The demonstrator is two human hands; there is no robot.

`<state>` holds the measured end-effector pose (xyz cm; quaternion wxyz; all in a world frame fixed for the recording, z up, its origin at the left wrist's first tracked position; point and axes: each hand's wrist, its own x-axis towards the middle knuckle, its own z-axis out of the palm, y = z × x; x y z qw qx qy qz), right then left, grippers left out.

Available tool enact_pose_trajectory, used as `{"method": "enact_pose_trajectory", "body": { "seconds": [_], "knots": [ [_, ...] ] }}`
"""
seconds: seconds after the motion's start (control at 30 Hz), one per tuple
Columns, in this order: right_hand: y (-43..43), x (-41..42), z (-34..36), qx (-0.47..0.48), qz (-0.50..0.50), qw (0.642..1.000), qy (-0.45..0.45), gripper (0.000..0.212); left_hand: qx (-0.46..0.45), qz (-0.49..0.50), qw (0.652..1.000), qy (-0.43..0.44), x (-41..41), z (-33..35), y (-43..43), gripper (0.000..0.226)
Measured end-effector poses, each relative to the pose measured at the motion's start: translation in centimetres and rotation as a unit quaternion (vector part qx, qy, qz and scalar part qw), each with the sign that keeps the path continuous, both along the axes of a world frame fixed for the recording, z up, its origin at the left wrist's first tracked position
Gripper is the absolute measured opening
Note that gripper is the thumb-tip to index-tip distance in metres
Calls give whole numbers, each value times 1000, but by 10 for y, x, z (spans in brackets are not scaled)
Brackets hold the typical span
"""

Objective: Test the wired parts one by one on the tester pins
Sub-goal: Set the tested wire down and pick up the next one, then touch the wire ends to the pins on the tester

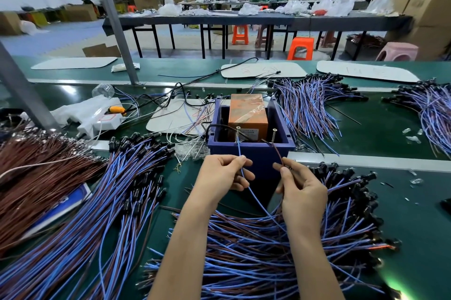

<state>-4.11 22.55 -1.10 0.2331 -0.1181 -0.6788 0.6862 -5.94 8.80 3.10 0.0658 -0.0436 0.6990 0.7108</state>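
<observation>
Head view, at a workshop bench. Pinching a blue wire (239, 153) between thumb and forefinger of the left hand (220, 173), other fingers curled loosely beneath. Pinching a brown wire (277, 152) the same way in the right hand (302, 192), just right of the left-hand grip and about level with it. From the left pinch, running straight up to the foot of the left tester pin (238, 132), a screw standing upright at the near rim of the dark blue tester box (251, 153); touching or not, cannot tell. From the right pinch, slanting up and leftward toward the right tester pin (273, 135), tip ending just beside it on its left. Directly beyond both grips, inside the box, an orange block (246, 114) wrapped in clear tape. Below both pinches, trailing down into a heap of blue-and-brown wired parts (256, 251) with black end caps, spread under the forearms on the green belt (402, 226). Left of the left grip, a second long heap of the same parts (97, 202); farther left again, a bundle of brown wires (36, 165). Beyond the right grip and to its right, more blue-and-brown bundles (307, 104). Beyond the left grip and well to its left, a white power strip (97, 121) with a yellow plug (116, 109) in it.
</observation>
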Motion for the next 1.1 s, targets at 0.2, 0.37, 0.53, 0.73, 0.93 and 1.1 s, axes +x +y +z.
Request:
{"method": "enact_pose_trajectory", "body": {
  "seconds": [0.2, 0.37, 0.53, 0.73, 0.93, 1.1],
  "knots": [
    [-6, 11, 5, 68, 94, 993, 18, 23, 46, -52, 997, 16, 0, 0, -1, 18],
    [-5, 20, 11, 122, 171, 978, 5, 23, 60, -51, 995, 56, 1, 2, -3, 16],
    [24, 36, 22, 228, 260, 937, -47, 19, 182, 93, 972, 119, 3, 18, -19, 14],
    [42, 53, 33, 343, 356, 866, -78, 20, 309, 173, 910, 217, 23, 50, -51, 25],
    [57, 63, 50, 388, 372, 840, -68, 42, 265, 236, 904, 237, 49, 55, -105, 24],
    [99, 40, 56, 482, 208, 851, -3, 65, -99, 252, 952, 142, 55, 23, -142, 26]
  ]
}}
